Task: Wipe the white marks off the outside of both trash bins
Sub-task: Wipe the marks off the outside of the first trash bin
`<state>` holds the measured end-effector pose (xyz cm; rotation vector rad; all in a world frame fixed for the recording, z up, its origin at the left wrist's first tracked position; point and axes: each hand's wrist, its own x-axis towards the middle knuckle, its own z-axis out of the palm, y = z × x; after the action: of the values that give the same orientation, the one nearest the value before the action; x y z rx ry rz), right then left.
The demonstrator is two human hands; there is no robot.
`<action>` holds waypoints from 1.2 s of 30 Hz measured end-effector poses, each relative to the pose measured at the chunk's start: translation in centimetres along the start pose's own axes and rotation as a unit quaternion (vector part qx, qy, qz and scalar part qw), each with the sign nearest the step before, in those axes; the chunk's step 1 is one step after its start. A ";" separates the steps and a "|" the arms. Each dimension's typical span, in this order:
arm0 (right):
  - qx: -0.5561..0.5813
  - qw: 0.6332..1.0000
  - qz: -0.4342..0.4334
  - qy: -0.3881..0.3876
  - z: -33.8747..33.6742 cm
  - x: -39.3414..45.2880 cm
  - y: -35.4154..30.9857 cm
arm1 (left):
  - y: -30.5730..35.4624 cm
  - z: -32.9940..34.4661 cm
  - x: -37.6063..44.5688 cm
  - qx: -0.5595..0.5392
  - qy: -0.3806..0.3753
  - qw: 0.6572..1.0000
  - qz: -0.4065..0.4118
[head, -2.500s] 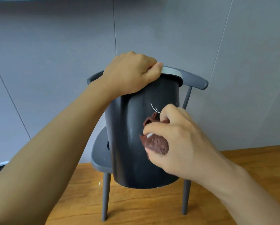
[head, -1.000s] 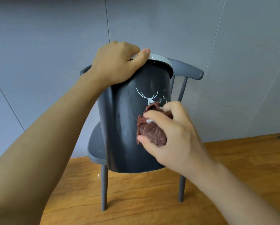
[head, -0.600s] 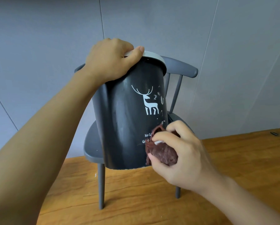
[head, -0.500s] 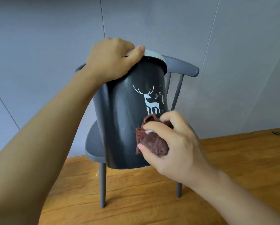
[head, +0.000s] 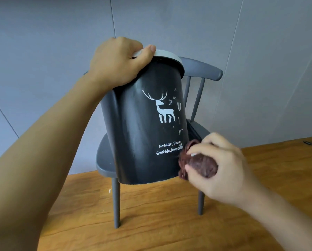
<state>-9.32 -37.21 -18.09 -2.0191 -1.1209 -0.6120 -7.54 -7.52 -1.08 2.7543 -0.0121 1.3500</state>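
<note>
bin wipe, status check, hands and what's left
Left hand grips bin rim, bin tilted. Right hand holds cloth at lower right side. White smudges remain beside deer print. Nothing blocking.

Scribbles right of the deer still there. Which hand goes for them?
Right hand: it holds the cloth beside the bin, just below the scribbles. Left hand grips the rim, steadying the tilted bin.

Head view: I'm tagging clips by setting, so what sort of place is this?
Likely an indoor room in a home or office: grey panelled wall, wooden floor, a grey chair behind the trash bin.
</note>
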 end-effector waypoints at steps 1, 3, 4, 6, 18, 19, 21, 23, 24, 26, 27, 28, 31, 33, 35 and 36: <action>0.000 1.000 0.015 0.026 -0.5 0.4 0.3 | -0.1 -0.1 -0.2 -0.009 0.000 1.000 0.000; 0.005 0.997 0.040 0.073 -1.4 1.4 0.5 | -0.4 -0.4 -0.5 -0.024 -0.001 1.000 -0.001; 0.007 0.995 0.046 0.090 -1.7 1.8 0.6 | -0.6 -0.6 -0.8 -0.030 -0.002 1.000 0.002; 0.009 0.993 0.049 0.111 -2.1 2.5 0.6 | -0.9 -1.0 -1.2 -0.045 -0.005 0.999 0.017; 0.055 0.992 0.036 0.103 0.2 5.4 -0.9 | -0.2 -2.9 -1.2 -0.023 -0.006 1.000 0.010; 0.056 0.992 0.038 0.110 0.3 5.7 -1.0 | 0.0 -2.6 -1.4 0.000 0.007 1.000 0.008; 0.053 0.990 0.037 0.129 0.5 6.5 -1.4 | 0.1 -2.3 -1.7 0.013 0.027 1.000 0.007; 0.057 0.985 0.033 0.157 0.5 7.4 -1.9 | 0.1 -2.3 -1.9 0.004 0.036 0.999 0.008; 0.064 0.982 0.034 0.172 0.6 7.8 -2.2 | 0.2 -2.3 -1.9 0.004 0.041 0.999 0.010; 0.080 0.975 0.037 0.202 1.0 8.6 -2.9 | 0.7 -2.2 -1.9 0.014 0.047 0.999 0.018; 0.085 0.972 0.040 0.217 1.3 8.9 -3.3 | 1.0 -2.2 -2.0 0.020 0.050 0.998 0.023; 0.089 0.968 0.043 0.231 1.6 9.2 -3.6 | 1.3 -2.1 -2.0 0.025 0.054 0.998 0.028; 0.092 0.963 0.055 0.247 2.4 9.9 -4.2 | 1.7 -2.0 -2.1 0.040 0.063 0.996 0.048; 0.076 0.969 0.046 0.230 2.4 10.2 -4.2 | 1.6 -2.0 -2.0 0.041 0.061 0.996 0.052; 0.061 0.978 0.016 0.200 2.3 10.0 -4.0 | 1.5 -2.1 -2.0 0.030 0.058 0.997 0.044; 0.059 0.981 -0.001 0.184 2.3 9.7 -3.9 | 1.5 -2.1 -1.9 0.022 0.056 0.997 0.040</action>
<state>-7.60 -29.06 -11.32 -1.7161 -0.9133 -0.8579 -10.44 -8.90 -1.24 2.7368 -0.0874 1.5414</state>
